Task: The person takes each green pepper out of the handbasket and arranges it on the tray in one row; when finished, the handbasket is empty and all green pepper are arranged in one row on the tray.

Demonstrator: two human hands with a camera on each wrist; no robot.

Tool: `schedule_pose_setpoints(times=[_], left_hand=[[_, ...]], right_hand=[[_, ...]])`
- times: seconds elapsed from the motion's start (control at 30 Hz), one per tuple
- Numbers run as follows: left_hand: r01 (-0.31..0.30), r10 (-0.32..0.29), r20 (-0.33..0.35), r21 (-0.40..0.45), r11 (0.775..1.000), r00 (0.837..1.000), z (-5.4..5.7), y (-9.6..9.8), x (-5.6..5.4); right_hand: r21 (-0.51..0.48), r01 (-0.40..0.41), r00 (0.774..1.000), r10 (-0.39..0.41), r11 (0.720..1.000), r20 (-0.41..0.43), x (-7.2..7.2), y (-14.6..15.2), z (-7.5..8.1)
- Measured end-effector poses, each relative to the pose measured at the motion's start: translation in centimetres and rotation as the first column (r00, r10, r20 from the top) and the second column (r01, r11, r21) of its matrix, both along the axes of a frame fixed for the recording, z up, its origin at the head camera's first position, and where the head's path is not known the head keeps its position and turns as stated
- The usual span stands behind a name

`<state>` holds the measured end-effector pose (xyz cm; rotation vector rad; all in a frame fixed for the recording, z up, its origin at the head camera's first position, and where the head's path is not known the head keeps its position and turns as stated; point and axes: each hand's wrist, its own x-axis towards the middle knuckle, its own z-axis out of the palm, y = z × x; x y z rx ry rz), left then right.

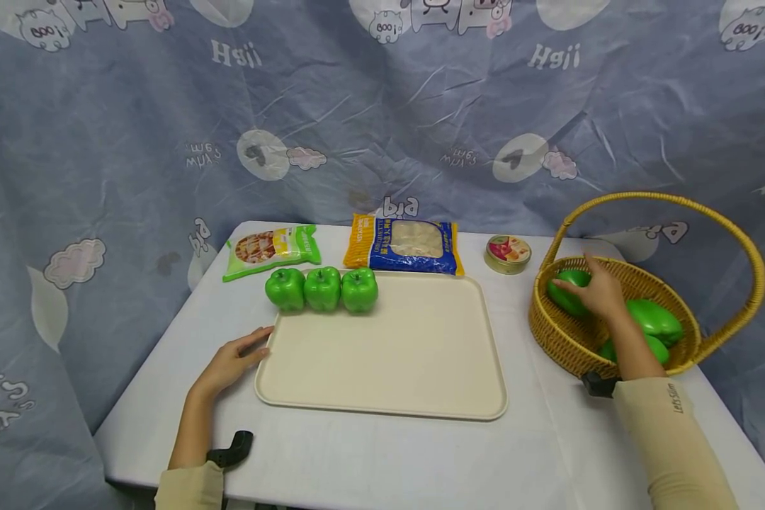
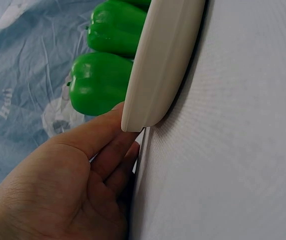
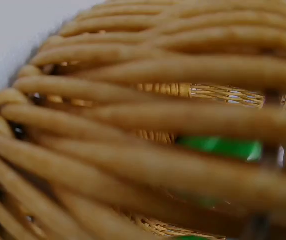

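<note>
In the head view my right hand (image 1: 602,292) reaches into the wicker basket (image 1: 551,338), its thumb and fingers curled round a green bell pepper (image 1: 564,296) at the left inside wall. More green peppers (image 1: 656,320) lie in the basket beside and under the forearm. At the left rim of a cream tray (image 1: 382,361), my left hand (image 1: 226,365) rests with relaxed fingertips touching the edge. Three green bell peppers (image 1: 323,289) stand in a row along the tray's back left. Woven strands (image 3: 132,110) fill the right wrist view and hide that hand.
Behind the tray lie a green snack bag (image 1: 273,249) and a blue and yellow pasta packet (image 1: 404,244). A small round tin (image 1: 507,253) stands left of the basket. The basket's tall handle (image 1: 749,255) arches over its right side. A patterned cloth (image 1: 382,127) hangs behind the table.
</note>
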<state>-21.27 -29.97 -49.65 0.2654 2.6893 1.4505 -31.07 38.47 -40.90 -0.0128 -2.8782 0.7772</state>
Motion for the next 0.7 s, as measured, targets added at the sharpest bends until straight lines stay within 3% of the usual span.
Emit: schedule_pose_setpoints(times=[0.33, 0.7], left_hand=[[0.009, -0.009, 0.001, 0.0, 1.0, 1.0, -0.09, -0.11, -0.14], [0.007, -0.007, 0.003, 0.0, 1.0, 1.0, 0.09, 0.04, 0.02]], right_hand=[[0.035, 0.023, 0.997, -0.026, 0.999, 0.066, 0.31, 0.19, -0.27], [0.028, 0.031, 0.999, -0.032, 0.999, 0.042, 0.55, 0.48, -0.36]])
